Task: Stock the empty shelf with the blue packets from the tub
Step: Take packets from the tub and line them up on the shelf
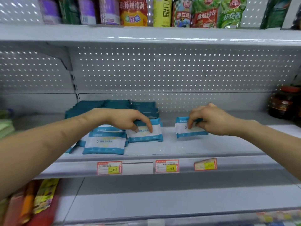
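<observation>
Several blue-and-white packets stand in rows on the left part of the grey shelf point(203, 144), with a front packet point(104, 143) leaning toward me. My left hand point(130, 119) holds the top of an upright packet point(146, 134) with curled fingers and thumb. To the right, my right hand point(211, 119) pinches the top edge of a separate packet point(187, 131) that stands upright on the shelf, apart from the rows. Darker teal packets point(117, 106) are stacked behind the rows. The tub is out of view.
Price tags point(109, 168) sit along the shelf's front rail. A dark jar point(283, 103) stands at the shelf's right end. Bottles and pouches point(162, 12) fill the shelf above. Coloured packs point(32, 203) lie on the lower left shelf.
</observation>
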A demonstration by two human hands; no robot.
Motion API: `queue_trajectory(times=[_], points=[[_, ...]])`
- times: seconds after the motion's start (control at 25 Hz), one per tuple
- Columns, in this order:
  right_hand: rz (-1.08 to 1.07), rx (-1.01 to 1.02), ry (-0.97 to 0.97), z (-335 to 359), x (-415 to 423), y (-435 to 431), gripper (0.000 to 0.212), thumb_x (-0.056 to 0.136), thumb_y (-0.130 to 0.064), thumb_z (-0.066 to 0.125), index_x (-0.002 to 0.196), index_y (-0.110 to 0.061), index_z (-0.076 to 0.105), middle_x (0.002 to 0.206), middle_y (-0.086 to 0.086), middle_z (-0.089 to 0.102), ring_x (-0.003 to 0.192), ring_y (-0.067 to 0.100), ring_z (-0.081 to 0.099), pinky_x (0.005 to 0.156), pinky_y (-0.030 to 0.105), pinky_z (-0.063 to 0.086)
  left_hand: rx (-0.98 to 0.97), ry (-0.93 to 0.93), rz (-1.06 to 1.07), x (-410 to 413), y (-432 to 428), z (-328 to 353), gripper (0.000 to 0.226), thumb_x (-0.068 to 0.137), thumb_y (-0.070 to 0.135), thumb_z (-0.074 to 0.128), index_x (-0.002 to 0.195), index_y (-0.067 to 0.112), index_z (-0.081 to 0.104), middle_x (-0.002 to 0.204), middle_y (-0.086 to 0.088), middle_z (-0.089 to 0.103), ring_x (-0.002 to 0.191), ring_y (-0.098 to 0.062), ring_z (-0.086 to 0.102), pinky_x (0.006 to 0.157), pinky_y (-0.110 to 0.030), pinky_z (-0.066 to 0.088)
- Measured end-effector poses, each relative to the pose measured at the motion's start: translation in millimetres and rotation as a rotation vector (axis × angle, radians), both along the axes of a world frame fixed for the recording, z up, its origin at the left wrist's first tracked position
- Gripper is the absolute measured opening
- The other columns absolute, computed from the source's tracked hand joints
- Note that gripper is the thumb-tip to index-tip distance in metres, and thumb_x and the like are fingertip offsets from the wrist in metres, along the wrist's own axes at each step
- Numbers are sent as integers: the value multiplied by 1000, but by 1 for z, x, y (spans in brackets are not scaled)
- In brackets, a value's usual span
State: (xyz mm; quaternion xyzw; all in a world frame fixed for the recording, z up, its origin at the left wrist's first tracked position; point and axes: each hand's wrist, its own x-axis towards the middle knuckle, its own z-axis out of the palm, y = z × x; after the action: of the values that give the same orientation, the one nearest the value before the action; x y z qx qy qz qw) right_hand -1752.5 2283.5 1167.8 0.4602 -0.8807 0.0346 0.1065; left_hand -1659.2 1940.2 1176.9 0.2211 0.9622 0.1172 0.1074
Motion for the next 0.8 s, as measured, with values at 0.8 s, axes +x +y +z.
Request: queue_trajectory(times=[0.8], points=[[244,-49,-243,12,28,-94,37,86,-5,62,99,-38,73,106,-23,62,106,4,59,105,39,42,14,203,35,25,-53,28,56,97,6,62,133,48,62,147,24,49,135,1,46,111,-30,43]])
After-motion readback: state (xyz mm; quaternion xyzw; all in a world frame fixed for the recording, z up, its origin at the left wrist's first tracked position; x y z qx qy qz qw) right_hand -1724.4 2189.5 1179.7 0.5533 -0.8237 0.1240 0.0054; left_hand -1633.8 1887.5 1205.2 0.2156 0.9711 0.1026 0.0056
